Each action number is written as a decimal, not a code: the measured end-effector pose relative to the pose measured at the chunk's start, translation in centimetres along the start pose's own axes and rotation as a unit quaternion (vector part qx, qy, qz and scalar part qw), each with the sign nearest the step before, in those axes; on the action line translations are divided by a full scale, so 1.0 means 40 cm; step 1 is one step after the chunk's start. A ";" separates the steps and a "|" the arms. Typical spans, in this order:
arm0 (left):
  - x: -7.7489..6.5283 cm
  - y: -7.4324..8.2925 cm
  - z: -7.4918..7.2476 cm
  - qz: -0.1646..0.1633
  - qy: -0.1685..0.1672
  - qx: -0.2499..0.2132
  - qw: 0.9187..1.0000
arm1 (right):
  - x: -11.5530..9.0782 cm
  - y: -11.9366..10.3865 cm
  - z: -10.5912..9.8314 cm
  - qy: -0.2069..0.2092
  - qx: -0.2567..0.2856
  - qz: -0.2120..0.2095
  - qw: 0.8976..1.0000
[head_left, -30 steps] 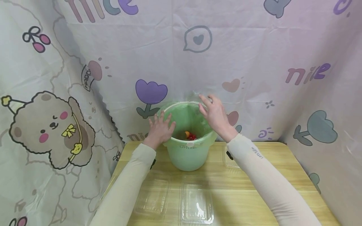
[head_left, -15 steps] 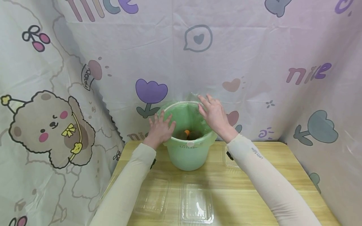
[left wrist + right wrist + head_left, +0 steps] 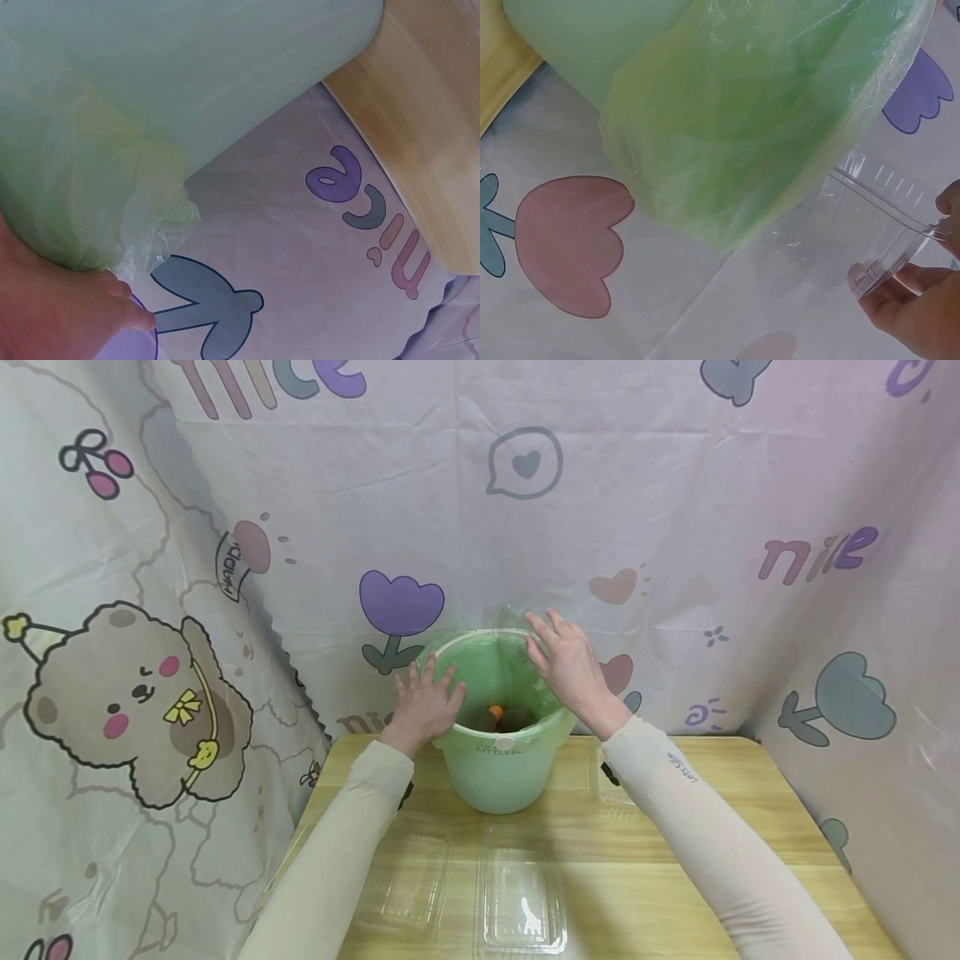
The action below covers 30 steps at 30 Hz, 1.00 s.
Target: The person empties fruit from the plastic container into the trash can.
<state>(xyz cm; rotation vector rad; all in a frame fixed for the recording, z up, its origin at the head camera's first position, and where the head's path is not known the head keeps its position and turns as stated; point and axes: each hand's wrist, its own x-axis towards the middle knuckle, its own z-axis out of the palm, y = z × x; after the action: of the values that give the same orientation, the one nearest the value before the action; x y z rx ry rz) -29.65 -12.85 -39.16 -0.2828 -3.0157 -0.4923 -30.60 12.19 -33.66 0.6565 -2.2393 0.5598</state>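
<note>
A light-green bucket (image 3: pixel 498 781) stands on the table, a thin see-through green liner bag (image 3: pixel 727 142) folded over its rim. My left hand (image 3: pixel 426 702) rests at the bucket's left rim with fingers spread, touching the liner. My right hand (image 3: pixel 573 668) is over the right rim. Its fingers and thumb grip the edge of a clear plastic box (image 3: pixel 885 217), which is tilted beside the liner in the right wrist view and barely shows in the head view. Inside the bucket, a small orange thing (image 3: pixel 495 712) shows next to something dark brownish.
Clear plastic boxes lie on the wooden table (image 3: pixel 637 893): one front centre (image 3: pixel 522 902), a fainter one at left (image 3: pixel 405 881), and another partly behind the right forearm (image 3: pixel 613 789). A printed curtain (image 3: pixel 525 527) hangs close behind the bucket and at both sides.
Red pieces seen in the bucket a second ago no longer show; the orange thing and a dark brownish area show there now. Both hands stay nearly still.
</note>
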 end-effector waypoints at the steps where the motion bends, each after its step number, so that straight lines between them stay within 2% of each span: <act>1: 0.000 0.000 0.000 0.001 0.001 0.004 1.000 | 0.000 0.000 0.000 0.002 -0.001 -0.001 1.000; 5: -0.001 0.001 -0.001 0.001 0.000 0.017 1.000 | 0.001 -0.002 -0.002 0.005 -0.001 0.000 1.000; 19: -0.003 0.005 -0.004 -0.002 -0.004 0.008 1.000 | 0.003 0.002 -0.022 0.016 0.022 0.035 0.999; 30: -0.003 0.003 -0.003 -0.001 0.002 0.006 1.000 | -0.008 0.018 -0.045 0.008 0.053 0.075 0.996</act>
<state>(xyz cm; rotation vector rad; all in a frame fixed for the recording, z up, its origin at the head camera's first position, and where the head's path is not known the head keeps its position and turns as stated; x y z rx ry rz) -29.48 -12.79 -39.01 -0.2766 -3.0144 -0.4739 -29.90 13.84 -32.90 0.5372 -2.2678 0.7597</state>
